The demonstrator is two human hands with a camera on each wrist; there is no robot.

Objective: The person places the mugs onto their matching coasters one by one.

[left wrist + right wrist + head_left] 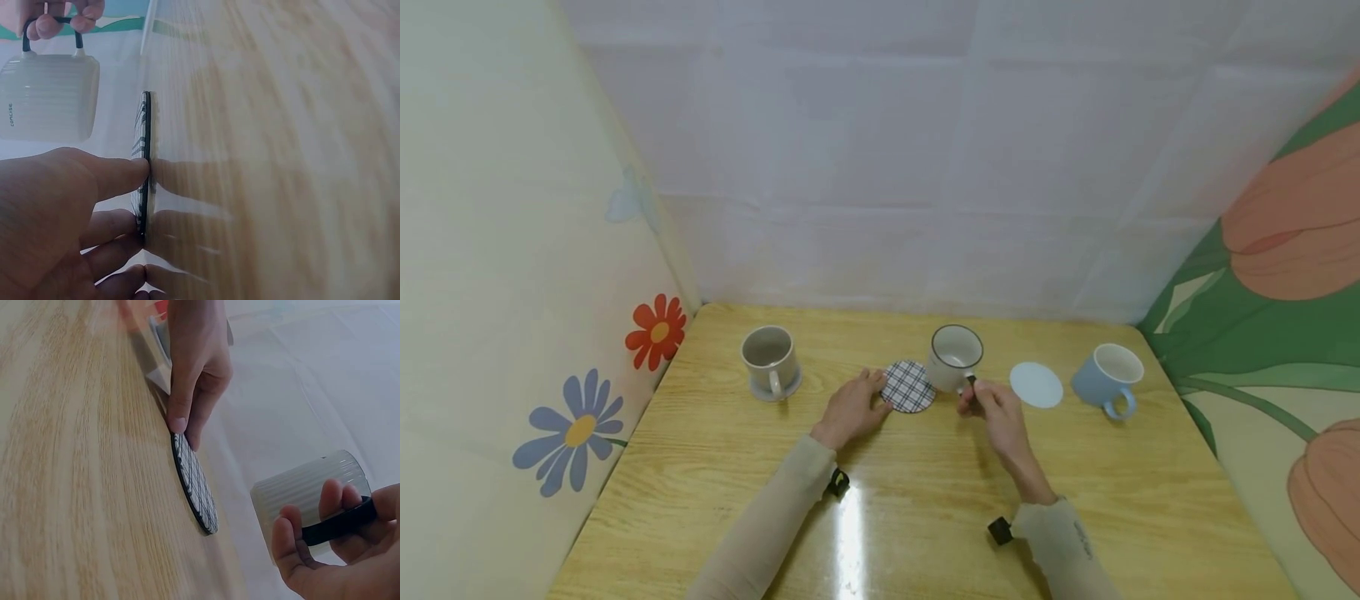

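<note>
The wooden table (917, 508) shines in front of me. Nearest, the left hand (852, 407) pinches the edge of a checked coaster (910, 387) lying on it, while the right hand (1000, 417) grips a white mug (947, 371) by its dark handle (337, 525). From overhead, mug and coaster overlap; the wrist views show the mug raised off the wood, the left one alone revealing lettering (10, 115), apparently "concise". Out sideways stand a grey mug (762, 367) and a blue mug (1090, 385); behind hangs a pale cloth (887, 167).

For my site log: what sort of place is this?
Probably a staged tabletop set: a wood-grain table, a creased pale sheet behind it, and flower-print backdrops at both sides.
</note>
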